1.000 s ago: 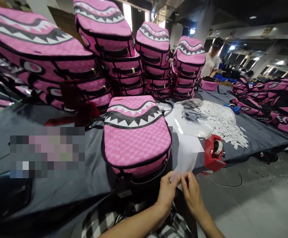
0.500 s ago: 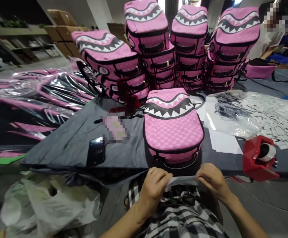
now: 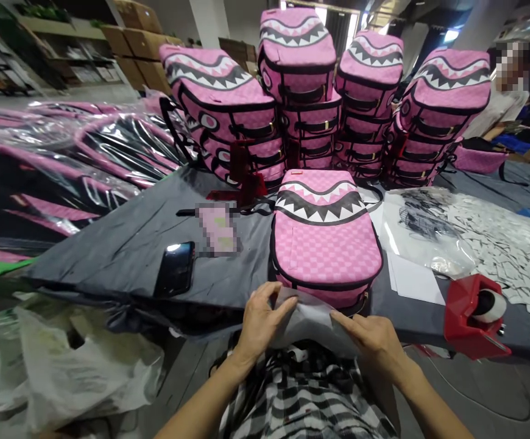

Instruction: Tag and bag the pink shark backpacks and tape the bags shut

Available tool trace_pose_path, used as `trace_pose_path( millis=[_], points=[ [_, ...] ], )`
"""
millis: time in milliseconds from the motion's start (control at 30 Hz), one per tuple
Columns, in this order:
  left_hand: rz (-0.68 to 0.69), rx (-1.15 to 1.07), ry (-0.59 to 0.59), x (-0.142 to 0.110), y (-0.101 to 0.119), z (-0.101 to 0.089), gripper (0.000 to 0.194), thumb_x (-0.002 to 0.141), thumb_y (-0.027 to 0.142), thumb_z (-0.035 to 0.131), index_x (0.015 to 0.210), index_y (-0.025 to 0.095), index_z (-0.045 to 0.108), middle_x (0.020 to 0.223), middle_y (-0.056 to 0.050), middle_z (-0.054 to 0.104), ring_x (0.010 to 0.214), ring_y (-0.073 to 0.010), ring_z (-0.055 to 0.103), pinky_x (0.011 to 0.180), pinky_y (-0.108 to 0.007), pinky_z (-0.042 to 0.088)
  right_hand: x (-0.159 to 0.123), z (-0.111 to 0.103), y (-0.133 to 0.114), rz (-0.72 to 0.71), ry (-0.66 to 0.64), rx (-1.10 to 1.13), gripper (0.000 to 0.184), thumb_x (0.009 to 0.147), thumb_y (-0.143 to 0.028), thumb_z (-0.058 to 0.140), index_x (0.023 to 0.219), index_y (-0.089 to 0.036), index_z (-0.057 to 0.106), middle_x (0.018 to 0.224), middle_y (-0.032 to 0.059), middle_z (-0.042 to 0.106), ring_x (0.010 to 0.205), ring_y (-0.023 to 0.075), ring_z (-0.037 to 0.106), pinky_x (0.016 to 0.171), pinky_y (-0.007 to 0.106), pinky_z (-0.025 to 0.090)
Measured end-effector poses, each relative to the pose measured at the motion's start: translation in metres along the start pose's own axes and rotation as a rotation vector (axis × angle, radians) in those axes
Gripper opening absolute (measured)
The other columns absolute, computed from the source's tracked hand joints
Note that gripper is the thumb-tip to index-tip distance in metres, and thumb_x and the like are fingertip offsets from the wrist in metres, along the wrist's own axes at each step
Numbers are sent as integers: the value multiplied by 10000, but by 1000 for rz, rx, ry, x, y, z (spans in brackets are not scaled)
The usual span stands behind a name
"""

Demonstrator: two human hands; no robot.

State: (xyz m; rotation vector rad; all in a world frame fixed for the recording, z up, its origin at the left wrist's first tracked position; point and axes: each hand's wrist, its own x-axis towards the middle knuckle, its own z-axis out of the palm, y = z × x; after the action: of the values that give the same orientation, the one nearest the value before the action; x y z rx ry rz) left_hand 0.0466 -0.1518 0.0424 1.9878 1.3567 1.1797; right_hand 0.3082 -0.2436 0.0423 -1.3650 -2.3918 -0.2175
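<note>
A thin, translucent white sheet [image 3: 309, 323] is stretched between my two hands in front of the pink backpack. My left hand [image 3: 261, 320] pinches its left part between thumb and fingers. On the other side my right hand [image 3: 374, 341] has its fingers closed on the sheet's right part. The pink backpack [image 3: 331, 256], with a black-and-white toothed band, lies front up at the table's near edge, just beyond the sheet. My hands and the sheet cover part of its lower end.
Stacked pink backpacks [image 3: 299, 61] stand behind. A red tape dispenser [image 3: 468, 317], white paper [image 3: 415, 277] and scattered white tags [image 3: 498, 244] lie right. Left are a black phone [image 3: 176, 268] and plastic-wrapped backpacks [image 3: 41, 195]. A plastic bag [image 3: 86, 372] hangs low. Another person [image 3: 498, 113] is far right.
My view has swung left. My hands, close together at first, have moved apart with the sheet between them, which now spreads wider and higher against the backpack's near end.
</note>
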Motion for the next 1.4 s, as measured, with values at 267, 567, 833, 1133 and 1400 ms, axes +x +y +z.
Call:
trace_pose_path(
  millis=[267,567,833,1133,1400],
  points=[
    [689,16,-71,-33,44,12,136,981,114,498,1049,154,608,838,-42,642,760,-150,567,695,-277,478,1,-3,-1,-65,68,-3,407,1011,-133,448,1383,-205,593,594,-37,524,491,116,459,485,276,313],
    [886,141,-67,-4,0,45,107,988,253,553,1002,176,625,864,-39,661,784,-161,565,694,-292,436,-6,3,-4,-28,64,-13,412,1004,-146,455,1378,-237,602,590,-29,545,503,114,496,490,260,342],
    [1027,-14,-41,3,-20,51,115,982,201,553,1081,176,604,825,-23,663,732,-134,579,708,-270,486,-20,-3,7,318,6,346,320,981,-408,561,1232,-235,660,673,-16,637,539,122,545,542,230,434],
    [1035,-96,-169,0,-35,44,417,936,65,550,1291,273,617,981,-27,673,847,-124,640,794,-258,501,7,-24,45,629,192,634,408,924,-571,576,741,-209,620,750,9,598,705,160,554,686,285,450],
    [969,104,-217,-6,-20,41,402,967,94,488,1333,213,601,889,-35,669,786,-143,598,759,-270,459,15,7,45,706,553,254,381,834,-566,694,777,-229,527,749,-3,555,690,174,521,684,321,472]
  ],
)
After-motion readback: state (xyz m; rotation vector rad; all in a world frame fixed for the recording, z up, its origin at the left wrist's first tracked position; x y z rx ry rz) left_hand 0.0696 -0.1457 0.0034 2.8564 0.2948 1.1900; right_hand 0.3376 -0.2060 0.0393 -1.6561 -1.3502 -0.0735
